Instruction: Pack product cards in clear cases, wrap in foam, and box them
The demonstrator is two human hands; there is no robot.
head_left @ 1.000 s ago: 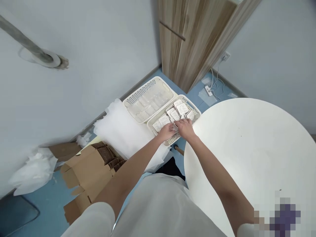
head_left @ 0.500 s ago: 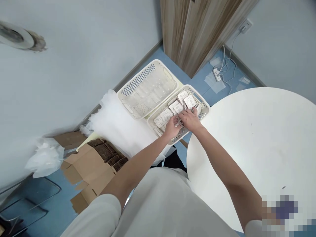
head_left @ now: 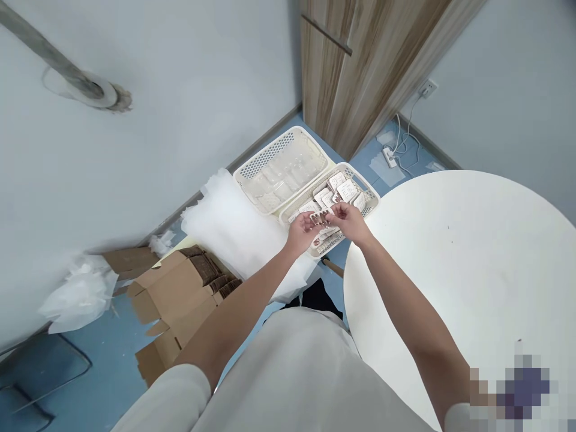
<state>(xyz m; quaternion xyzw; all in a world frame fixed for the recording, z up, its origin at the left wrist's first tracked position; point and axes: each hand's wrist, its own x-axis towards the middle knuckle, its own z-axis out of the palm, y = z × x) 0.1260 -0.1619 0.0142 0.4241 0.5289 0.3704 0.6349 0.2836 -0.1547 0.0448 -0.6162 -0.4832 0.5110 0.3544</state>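
Observation:
Both my left hand (head_left: 302, 233) and my right hand (head_left: 348, 221) hold a small card with dark reddish pieces on it (head_left: 321, 217), one at each end. They are just above the near side of a white perforated basket (head_left: 374, 203). Several white printed cards (head_left: 346, 191) lie in that basket, some overlapping. Beside it, to the upper left, a second white basket (head_left: 243, 174) contains clear plastic pieces (head_left: 283, 174).
A round white table (head_left: 472, 270) fills the right side. Sheets of white foam (head_left: 234, 228) and cardboard boxes (head_left: 175, 288) are at the left. Behind stand a wooden cabinet (head_left: 360, 66) and a power strip (head_left: 389, 157) on the floor.
My hands have risen from among the cards in the basket, and the small card now shows between them. The view has shifted a little.

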